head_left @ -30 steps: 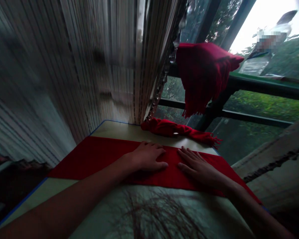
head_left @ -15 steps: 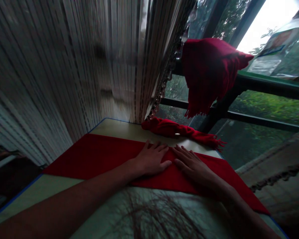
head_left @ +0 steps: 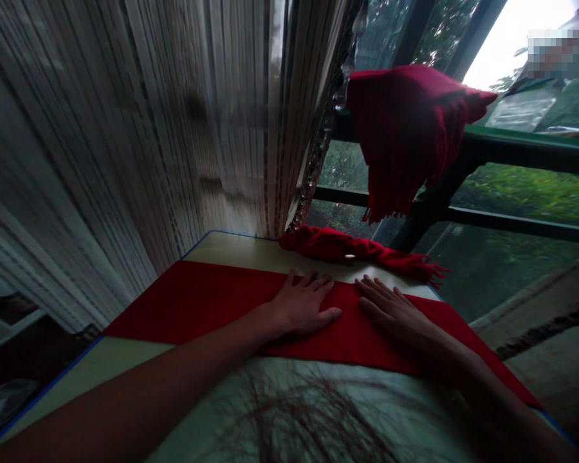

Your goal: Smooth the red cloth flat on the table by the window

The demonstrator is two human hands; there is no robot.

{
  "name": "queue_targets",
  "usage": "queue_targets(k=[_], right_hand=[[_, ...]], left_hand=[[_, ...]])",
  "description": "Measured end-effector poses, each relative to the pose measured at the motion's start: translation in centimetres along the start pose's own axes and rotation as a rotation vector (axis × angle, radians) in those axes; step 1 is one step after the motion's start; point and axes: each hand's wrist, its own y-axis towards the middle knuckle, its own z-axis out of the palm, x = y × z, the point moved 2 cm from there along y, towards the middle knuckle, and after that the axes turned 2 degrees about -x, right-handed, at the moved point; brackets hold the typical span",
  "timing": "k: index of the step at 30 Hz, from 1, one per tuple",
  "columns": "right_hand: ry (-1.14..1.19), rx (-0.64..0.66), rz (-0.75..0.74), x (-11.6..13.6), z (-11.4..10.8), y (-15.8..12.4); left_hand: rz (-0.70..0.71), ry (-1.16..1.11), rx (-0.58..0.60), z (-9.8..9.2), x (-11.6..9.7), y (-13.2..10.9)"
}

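Note:
A long red cloth [head_left: 197, 299] lies flat across a pale table [head_left: 125, 360] with a blue edge. My left hand [head_left: 302, 305] rests palm down on the cloth near its middle, fingers spread. My right hand [head_left: 393, 308] lies flat on the cloth just to the right, fingers stretched out toward the far edge. The two hands are a short gap apart. Neither hand grips the fabric.
A crumpled red fringed scarf [head_left: 352, 247] lies at the table's far edge. Another red scarf [head_left: 405, 128] hangs over a dark window rail [head_left: 521, 151]. A striped curtain [head_left: 174, 128] hangs at the left and back. Greenery shows behind the glass.
My hands came close together half a second ago and have now drawn slightly apart on the cloth. The camera view shifted a little.

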Motion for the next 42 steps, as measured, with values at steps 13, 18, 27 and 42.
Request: queue_targets(k=[13, 18, 27, 42], right_hand=[[-0.008, -0.009, -0.004, -0.26, 0.04, 0.27], [0.005, -0.006, 0.004, -0.28, -0.06, 0.23], [0.030, 0.001, 0.020, 0.05, -0.28, 0.14], [0.019, 0.008, 0.015, -0.08, -0.33, 0.19]], left_hand=[[0.006, -0.040, 0.037, -0.25, -0.09, -0.06], [-0.004, -0.029, 0.039, -0.24, -0.23, 0.11], [-0.005, -0.019, 0.038, -0.37, -0.25, 0.13], [-0.023, -0.006, 0.053, -0.63, -0.52, 0.01]])
